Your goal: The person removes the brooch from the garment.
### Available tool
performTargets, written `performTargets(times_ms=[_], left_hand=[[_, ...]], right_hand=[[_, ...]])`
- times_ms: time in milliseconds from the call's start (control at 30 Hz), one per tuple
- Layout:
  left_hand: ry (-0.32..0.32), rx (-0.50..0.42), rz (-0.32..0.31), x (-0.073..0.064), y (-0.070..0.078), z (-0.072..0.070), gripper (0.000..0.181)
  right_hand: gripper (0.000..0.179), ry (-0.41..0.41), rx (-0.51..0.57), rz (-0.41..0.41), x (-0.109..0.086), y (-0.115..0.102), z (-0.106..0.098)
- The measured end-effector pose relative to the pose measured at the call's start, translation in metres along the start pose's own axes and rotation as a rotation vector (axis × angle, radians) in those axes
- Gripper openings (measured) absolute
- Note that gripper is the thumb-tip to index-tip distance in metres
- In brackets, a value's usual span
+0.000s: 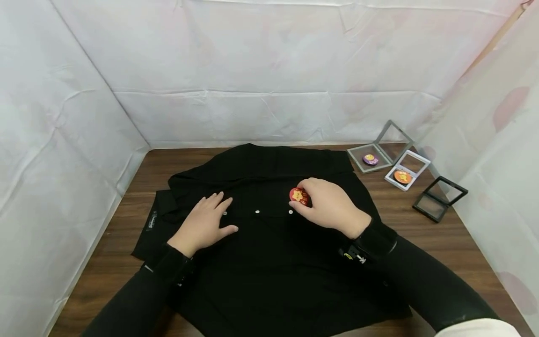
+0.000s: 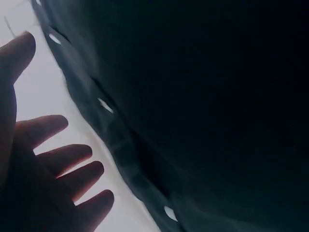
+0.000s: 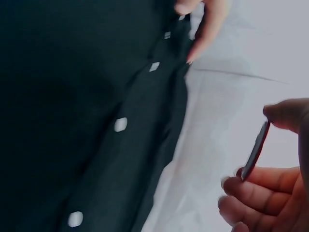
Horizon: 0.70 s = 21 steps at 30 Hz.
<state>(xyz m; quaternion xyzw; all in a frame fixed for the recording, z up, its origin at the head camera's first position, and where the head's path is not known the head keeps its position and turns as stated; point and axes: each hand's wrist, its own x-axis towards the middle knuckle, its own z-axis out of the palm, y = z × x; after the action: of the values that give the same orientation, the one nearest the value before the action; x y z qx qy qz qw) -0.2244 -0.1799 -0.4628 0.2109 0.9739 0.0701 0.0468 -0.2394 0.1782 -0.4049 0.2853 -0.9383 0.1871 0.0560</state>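
A black shirt (image 1: pixel 269 267) with white buttons is spread across the wooden table. Thumb and fingers of my right hand (image 1: pixel 330 204) pinch a round red badge (image 1: pixel 298 195) with a yellow star, above the button strip. In the right wrist view the badge (image 3: pixel 255 152) appears edge-on as a thin disc. My left hand (image 1: pixel 203 222), its fingers spread, is over the shirt's left part, near a button. It holds nothing. The left wrist view has the same hand (image 2: pixel 53 164) beside the button strip (image 2: pixel 104 118); whether it touches the cloth, I cannot tell.
Along the table's right side stand three open clear-lidded cases. The grey case (image 1: pixel 365 159) holds a purple badge (image 1: pixel 370 159), the white case (image 1: pixel 412 161) an orange badge (image 1: pixel 402 177). A black case (image 1: pixel 430 208) is nearer. White curtains (image 1: pixel 269 112) enclose the table (image 1: pixel 126 224).
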Motion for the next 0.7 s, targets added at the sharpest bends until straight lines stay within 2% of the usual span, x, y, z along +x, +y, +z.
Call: performTargets(times_ms=[167,333,500,700], left_hand=[[-0.081,-0.032,-0.086,0.000,-0.019,0.002,0.095],[-0.148,-0.059,-0.121,0.001,-0.027,0.006,0.097],[-0.161,-0.097,-0.136,0.002,-0.028,0.006,0.096],[-0.153,-0.135,-0.135,0.003,-0.025,0.002,0.095]], right_hand=[[0.045,0.019,-0.016,0.098,-0.011,0.015,0.003],[0.049,0.055,0.003,0.234,-0.021,0.043,-0.001],[0.057,0.070,0.014,0.352,-0.040,0.076,-0.015],[0.062,0.071,0.004,0.450,-0.074,0.116,-0.038]])
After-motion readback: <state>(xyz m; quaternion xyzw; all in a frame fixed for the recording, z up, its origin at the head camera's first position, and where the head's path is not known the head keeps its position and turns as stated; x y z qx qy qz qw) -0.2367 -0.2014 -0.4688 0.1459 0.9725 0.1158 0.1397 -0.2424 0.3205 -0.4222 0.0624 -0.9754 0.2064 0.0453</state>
